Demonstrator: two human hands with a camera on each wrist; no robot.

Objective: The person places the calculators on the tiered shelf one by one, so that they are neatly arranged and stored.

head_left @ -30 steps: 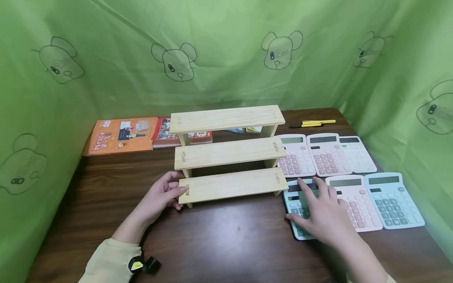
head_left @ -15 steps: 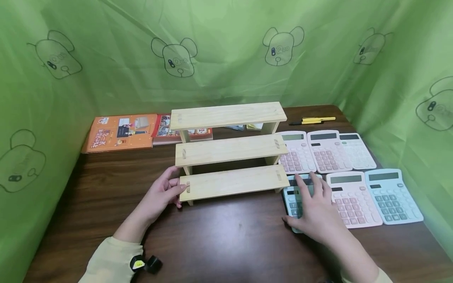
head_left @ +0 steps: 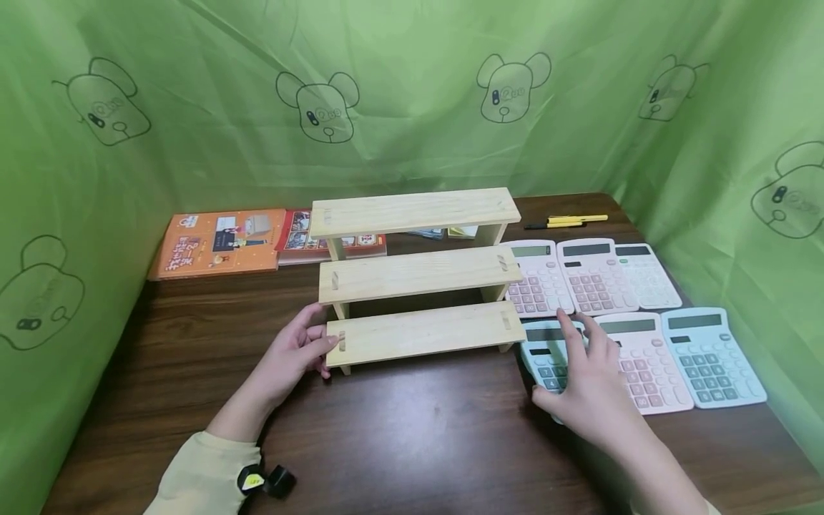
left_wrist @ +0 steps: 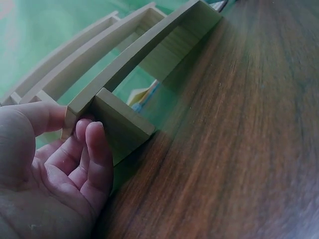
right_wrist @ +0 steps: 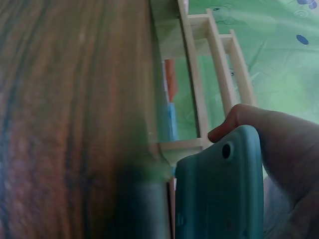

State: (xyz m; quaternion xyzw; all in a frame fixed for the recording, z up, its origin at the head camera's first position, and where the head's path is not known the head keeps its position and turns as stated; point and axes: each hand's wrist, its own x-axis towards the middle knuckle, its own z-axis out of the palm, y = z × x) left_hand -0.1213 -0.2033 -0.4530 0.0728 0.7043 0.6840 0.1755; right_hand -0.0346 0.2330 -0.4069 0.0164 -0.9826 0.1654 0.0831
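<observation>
A three-tier wooden step shelf (head_left: 425, 336) stands mid-table. My left hand (head_left: 290, 357) grips the left end of its lowest board, thumb on top and fingers below, as the left wrist view also shows. To the right of the shelf, my right hand (head_left: 595, 386) holds a blue calculator (head_left: 541, 340) across its width, thumb at the near left side and fingers at the far edge. The right wrist view shows this calculator's teal underside (right_wrist: 214, 184) raised off the table and tilted. The hand covers much of its keypad.
Beside it lie a pink calculator (head_left: 634, 357) and another blue calculator (head_left: 711, 357). Three pale calculators (head_left: 595, 275) form a row behind. Yellow-and-black pens (head_left: 566, 222) lie at the back right. An orange book (head_left: 222, 243) and a red book (head_left: 299, 239) lie back left. Green curtain (head_left: 412, 107) surrounds the table.
My right hand has shifted slightly right with the blue calculator, which has gone from lying on the table to tilted and lifted. My left hand stays on the shelf.
</observation>
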